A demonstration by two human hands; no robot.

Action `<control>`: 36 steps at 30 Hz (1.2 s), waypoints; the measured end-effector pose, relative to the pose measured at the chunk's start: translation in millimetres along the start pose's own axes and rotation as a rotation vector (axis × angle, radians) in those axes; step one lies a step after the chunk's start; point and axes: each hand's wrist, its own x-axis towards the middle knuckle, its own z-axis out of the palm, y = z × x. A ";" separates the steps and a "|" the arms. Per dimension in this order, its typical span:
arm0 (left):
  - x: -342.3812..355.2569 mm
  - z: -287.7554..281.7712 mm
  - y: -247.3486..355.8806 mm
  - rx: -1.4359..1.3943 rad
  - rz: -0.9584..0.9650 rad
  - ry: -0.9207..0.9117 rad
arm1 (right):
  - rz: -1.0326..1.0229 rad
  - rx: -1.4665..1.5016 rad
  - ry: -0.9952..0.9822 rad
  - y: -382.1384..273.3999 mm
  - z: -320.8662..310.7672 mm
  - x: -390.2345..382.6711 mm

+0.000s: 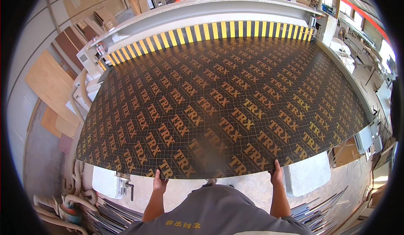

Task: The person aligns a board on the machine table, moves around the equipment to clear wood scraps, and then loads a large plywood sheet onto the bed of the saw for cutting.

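Observation:
A large dark panel point(223, 100) with a fine grid and repeated gold and orange lettering stretches out in front of me. It lies on a wide machine, its far edge close to a yellow-and-black striped guard point(189, 35). My left hand point(159, 182) grips the panel's near edge left of my body, thumb on top and the other fingers mostly hidden underneath. To the right of my body, my right hand point(276, 174) has hold of the same edge in the same manner.
Above the guard runs the machine's long pale beam point(202, 9); two people stand beyond it. White support tables point(106, 182) show under the panel's near edge on both sides. Flexible hoses point(76, 184) and long thin strips point(113, 216) lie at lower left. Wooden boards point(50, 81) lean at left.

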 end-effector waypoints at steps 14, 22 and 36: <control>1.5 0.9 0.5 0.019 0.004 -0.003 | 0.007 -0.001 0.016 4.5 -4.2 4.5; 2.5 -2.1 -1.7 0.017 0.008 -0.009 | 0.005 0.024 0.025 3.1 -1.3 2.3; -3.1 5.1 2.4 0.014 0.005 -0.012 | 0.002 0.027 0.034 2.3 -0.1 2.1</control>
